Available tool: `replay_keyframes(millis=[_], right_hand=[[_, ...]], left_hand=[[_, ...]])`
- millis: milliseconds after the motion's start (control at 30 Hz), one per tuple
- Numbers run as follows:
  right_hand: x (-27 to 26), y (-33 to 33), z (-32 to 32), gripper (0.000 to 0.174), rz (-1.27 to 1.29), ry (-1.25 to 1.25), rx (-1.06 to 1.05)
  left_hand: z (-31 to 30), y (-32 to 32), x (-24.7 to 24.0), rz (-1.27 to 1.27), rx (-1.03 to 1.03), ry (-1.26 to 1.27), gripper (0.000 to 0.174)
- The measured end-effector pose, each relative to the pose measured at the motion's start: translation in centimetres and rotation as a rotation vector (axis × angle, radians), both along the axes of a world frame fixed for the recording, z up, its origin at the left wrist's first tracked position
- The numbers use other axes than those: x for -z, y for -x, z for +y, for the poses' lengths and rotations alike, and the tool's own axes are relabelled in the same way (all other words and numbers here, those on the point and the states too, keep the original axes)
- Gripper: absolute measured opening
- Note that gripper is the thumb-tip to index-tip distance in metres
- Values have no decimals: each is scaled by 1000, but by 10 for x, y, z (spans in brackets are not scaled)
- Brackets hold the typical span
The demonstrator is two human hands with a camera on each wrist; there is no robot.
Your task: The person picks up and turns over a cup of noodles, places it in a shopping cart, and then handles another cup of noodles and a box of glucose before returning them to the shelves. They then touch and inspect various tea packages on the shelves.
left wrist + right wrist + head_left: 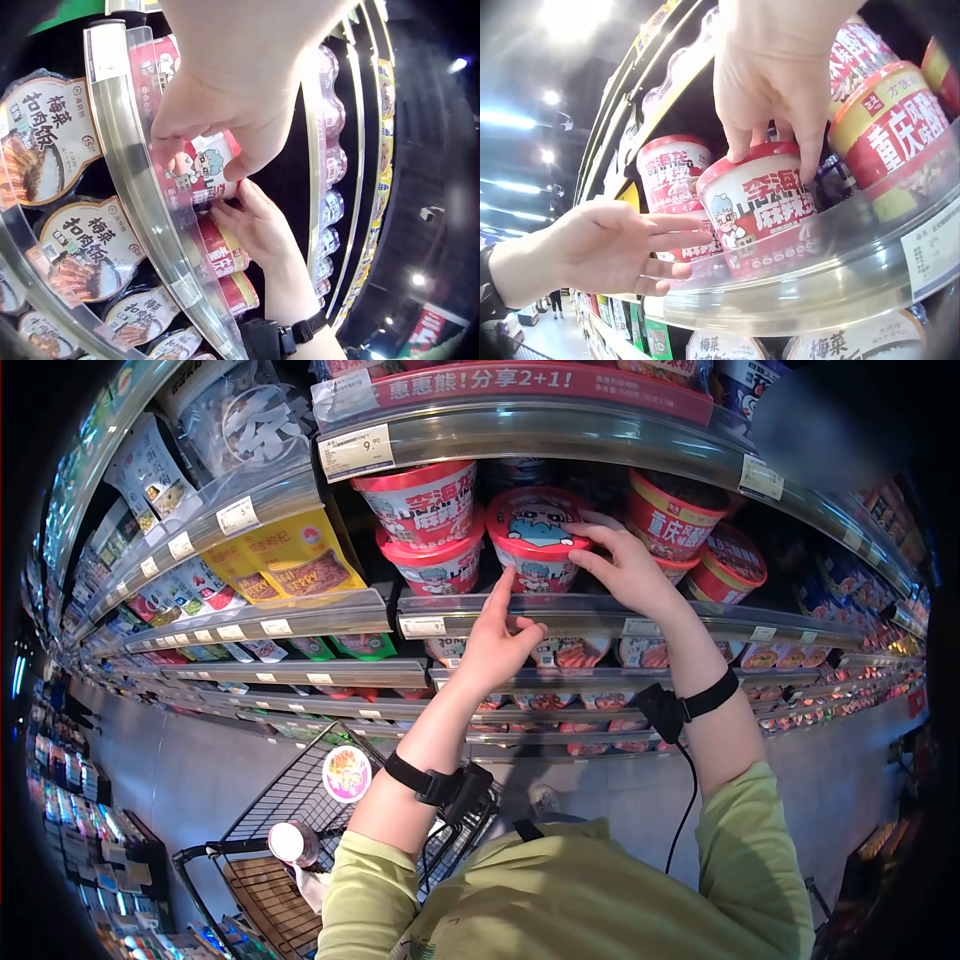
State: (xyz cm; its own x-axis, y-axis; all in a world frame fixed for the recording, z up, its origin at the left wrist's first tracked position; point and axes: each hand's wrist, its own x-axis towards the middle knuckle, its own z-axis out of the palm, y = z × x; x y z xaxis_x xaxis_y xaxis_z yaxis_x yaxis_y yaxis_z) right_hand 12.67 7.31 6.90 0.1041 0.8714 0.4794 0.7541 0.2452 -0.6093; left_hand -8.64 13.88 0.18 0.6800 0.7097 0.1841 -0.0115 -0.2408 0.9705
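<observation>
A red-lidded instant noodle tub (537,520) with a cartoon figure on its lid stands behind the clear lip of the shelf, tilted slightly toward me. My right hand (632,568) grips the tub's rim from above on its right side, thumb at the front, as the right wrist view shows. With fingers extended, my left hand (497,650) reaches up from below; its index fingertip is at the tub's lower front left. Left of it, two similar tubs are stacked, the upper tub (420,500) on the lower tub (435,565).
Yellow-and-red tubs (676,515) stand to the right. The metal shelf edge (590,435) with price tags runs close above the hands. Yellow snack pouches (285,555) fill the shelf at left. Below stands a black wire cart (262,822) holding a round tub (347,774) and a cup (292,842).
</observation>
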Motion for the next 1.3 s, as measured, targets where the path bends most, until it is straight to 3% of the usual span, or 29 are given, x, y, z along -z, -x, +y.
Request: replay_keyframes(millis=[233, 333, 400, 433, 500, 567, 633, 733, 800, 967, 1067, 1133, 1200, 1233, 1300], right_hand=[[-4, 6, -8, 45, -23, 70, 25], [-7, 22, -22, 47, -289, -121, 172], [-9, 42, -34, 40, -302, -222, 267], [-14, 61, -41, 32, -186, -247, 232], [-4, 81, -46, 21, -295, -375, 32], [15, 107, -49, 18, -253, -255, -172], [42, 132, -47, 15, -55, 46, -284], [84, 171, -29, 12, -174, 130, -525], [106, 208, -24, 12, -115, 320, -604], [158, 312, -19, 13, -133, 481, -919], [179, 378, -16, 20, -219, 599, -1083], [200, 421, -10, 32, -266, 645, -1178], [220, 469, -3, 49, -433, 610, -1225], [237, 492, 0, 65, -440, 571, -1229], [261, 543, 7, 81, -468, 552, -1185]], left_hand=[[-7, 5, 0, 4, -39, -81, 84], [-21, 31, 1, -17, 3, -48, 78], [-37, 61, 4, -28, 4, -80, 63], [-43, 78, 16, -49, 13, -146, 55], [-56, 126, 22, 34, 7, -249, 27], [-67, 172, 59, 119, -84, -320, 14], [-87, 214, 84, 260, -242, -293, 13], [-123, 276, 123, 310, -454, -179, 12], [-153, 311, 141, 354, -635, -94, 13], [-222, 392, 189, 526, -1003, -68, 11], [-259, 429, 206, 598, -1239, 175, 17], [-280, 444, 207, 563, -1391, 208, 21], [-295, 459, 209, 571, -1407, 235, 24], [-299, 465, 205, 564, -1421, 238, 24], [-306, 474, 192, 571, -1414, 322, 26]])
